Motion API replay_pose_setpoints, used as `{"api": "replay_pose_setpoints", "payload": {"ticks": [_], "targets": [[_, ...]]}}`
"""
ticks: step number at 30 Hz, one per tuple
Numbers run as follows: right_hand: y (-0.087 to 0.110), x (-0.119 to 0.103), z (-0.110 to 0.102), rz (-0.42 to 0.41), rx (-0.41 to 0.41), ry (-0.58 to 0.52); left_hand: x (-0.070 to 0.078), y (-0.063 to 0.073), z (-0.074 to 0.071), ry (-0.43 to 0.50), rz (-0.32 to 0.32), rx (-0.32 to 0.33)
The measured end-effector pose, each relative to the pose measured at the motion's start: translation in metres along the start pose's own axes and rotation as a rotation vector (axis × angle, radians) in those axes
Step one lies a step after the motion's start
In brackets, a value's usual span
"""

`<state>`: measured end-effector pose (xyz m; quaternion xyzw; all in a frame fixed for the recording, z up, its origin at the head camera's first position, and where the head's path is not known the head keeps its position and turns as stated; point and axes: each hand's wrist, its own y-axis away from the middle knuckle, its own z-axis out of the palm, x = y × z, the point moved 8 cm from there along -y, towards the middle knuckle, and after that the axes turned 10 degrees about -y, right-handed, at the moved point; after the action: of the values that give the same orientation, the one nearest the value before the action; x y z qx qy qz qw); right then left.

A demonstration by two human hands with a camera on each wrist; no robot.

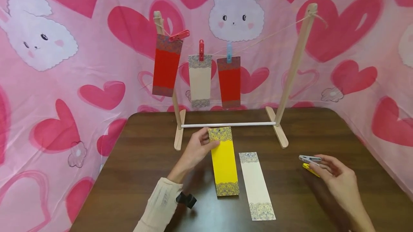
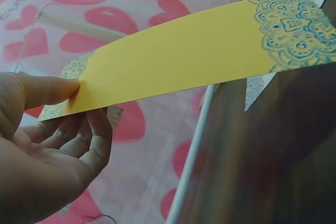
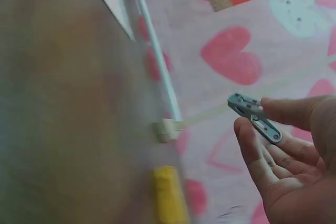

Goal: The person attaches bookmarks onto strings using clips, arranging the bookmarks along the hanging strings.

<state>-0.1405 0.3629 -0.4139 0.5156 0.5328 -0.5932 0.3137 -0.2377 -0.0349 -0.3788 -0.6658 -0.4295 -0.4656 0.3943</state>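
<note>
My left hand [image 1: 196, 148] pinches a yellow bookmark-like card [image 1: 224, 162] near its upper end, thumb on the front and fingers behind. Lacy patterned bands cross both ends of this card, plain in the left wrist view [image 2: 178, 51]. At the right, my right hand [image 1: 338, 176] holds a grey-blue clothespin [image 3: 255, 118] between thumb and fingertips. A yellow clothespin [image 1: 310, 170] lies on the table just under that hand. Between the hands, a cream card [image 1: 257, 185] with patterned ends lies flat on the table.
A wooden stand with posts [image 1: 297, 63] and a white crossbar [image 1: 226, 124] carries a string [image 1: 274, 31]. From it hang a red card [image 1: 166, 69], a cream card [image 1: 200, 81] and another red card [image 1: 229, 83], held by red and light-blue clothespins [image 1: 229, 52]. A pink heart-patterned cloth hangs behind.
</note>
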Motion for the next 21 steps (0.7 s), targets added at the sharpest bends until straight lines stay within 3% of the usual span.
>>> {"api": "replay_pose_setpoints", "payload": {"ticks": [7, 14, 21], "targets": [[-0.021, -0.059, -0.01, -0.17, 0.002, 0.276, 0.021, -0.012, -0.001, -0.11, 0.066, 0.011], [-0.035, -0.104, -0.003, -0.299, -0.036, 0.322, 0.039, -0.022, 0.002, -0.178, 0.141, 0.014], [-0.045, -0.149, 0.011, -0.542, -0.094, 0.374, 0.054, -0.032, 0.002, -0.199, 0.202, 0.022]]}}
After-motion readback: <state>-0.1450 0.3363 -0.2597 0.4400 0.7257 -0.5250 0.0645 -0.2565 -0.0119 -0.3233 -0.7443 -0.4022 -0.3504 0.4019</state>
